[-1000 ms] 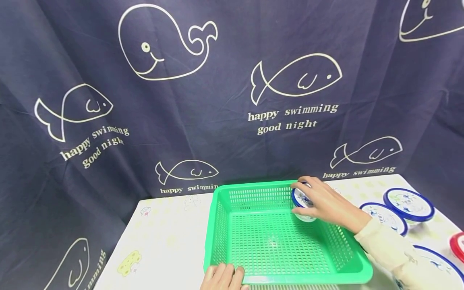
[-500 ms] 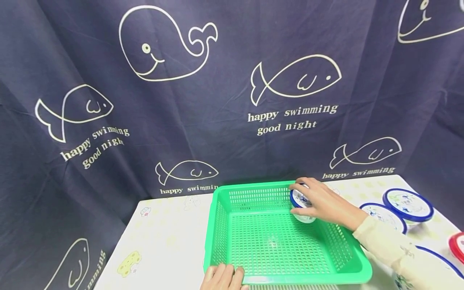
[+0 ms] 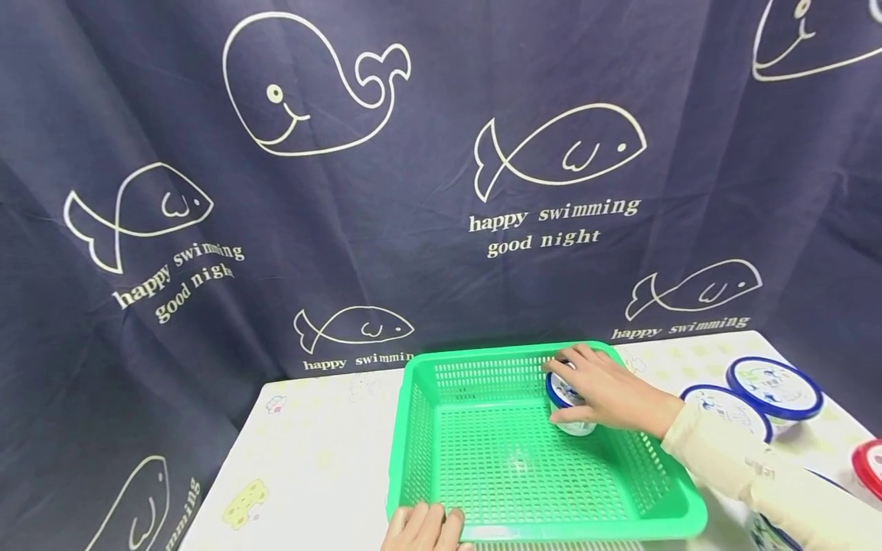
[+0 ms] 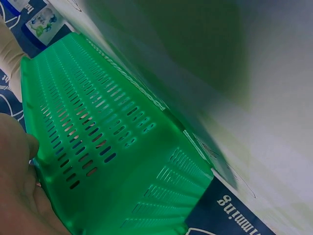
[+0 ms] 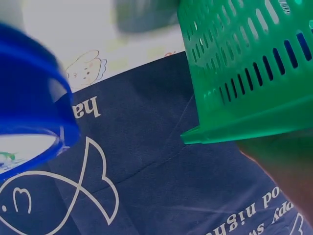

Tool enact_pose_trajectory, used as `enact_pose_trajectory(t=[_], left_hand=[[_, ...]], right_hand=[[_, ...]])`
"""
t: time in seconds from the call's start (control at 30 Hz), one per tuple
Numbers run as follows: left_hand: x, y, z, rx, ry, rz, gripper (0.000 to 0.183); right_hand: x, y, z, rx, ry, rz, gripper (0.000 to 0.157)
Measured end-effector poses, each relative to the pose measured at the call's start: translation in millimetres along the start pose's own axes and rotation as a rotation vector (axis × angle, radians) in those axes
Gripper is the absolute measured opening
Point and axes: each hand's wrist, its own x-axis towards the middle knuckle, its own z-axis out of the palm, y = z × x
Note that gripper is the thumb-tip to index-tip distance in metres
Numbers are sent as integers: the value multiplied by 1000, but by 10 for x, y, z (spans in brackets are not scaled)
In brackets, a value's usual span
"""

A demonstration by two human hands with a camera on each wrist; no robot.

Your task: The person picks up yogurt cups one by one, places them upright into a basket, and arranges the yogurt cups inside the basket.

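Observation:
A green plastic basket (image 3: 586, 528) with slotted walls sits on the table. My left hand (image 3: 426, 528) grips its near rim, fingers over the edge; in the left wrist view the thumb side of that hand (image 4: 14, 181) lies against the rim. At the back right corner inside the basket, my right hand (image 3: 609, 386) holds a small round tub (image 3: 562, 390) with a blue-rimmed lid, thumb and fingers around it. Whether the tub touches the basket floor cannot be told. In the right wrist view the basket wall (image 5: 254, 112) hides the tub and most of the hand.
Right of the basket stand two blue-lidded tubs (image 3: 726, 413) side by side, a red-lidded one (image 3: 871, 468) at the edge, and another (image 3: 768, 536) partly under my sleeve. A dark blue curtain (image 3: 441, 268) with fish drawings hangs behind the white patterned table (image 3: 324, 459).
My right hand has shifted slightly left and nearer, carrying the small tub with it. The sleeve now covers more of the nearest blue-rimmed tub. My left hand and the basket stay put.

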Motion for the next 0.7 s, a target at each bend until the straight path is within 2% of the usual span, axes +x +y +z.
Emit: enact_pose_trajectory(t=[0.13,0.4,0.5,0.7], left_hand=[[-75,-35,85,16,29,33,38],[-183,-41,169,25,38,42,35],[-159,-24,149,25,39,31,34],[-1,-14,35,26,67,30,39]], right_hand=[[2,-3,1,-6,-12,8,76],[-20,-56,-47,-7,-40,41,81],[-36,-70,-109,-2,-16,50,81],[-59,-85,-214,-21,12,54,79]])
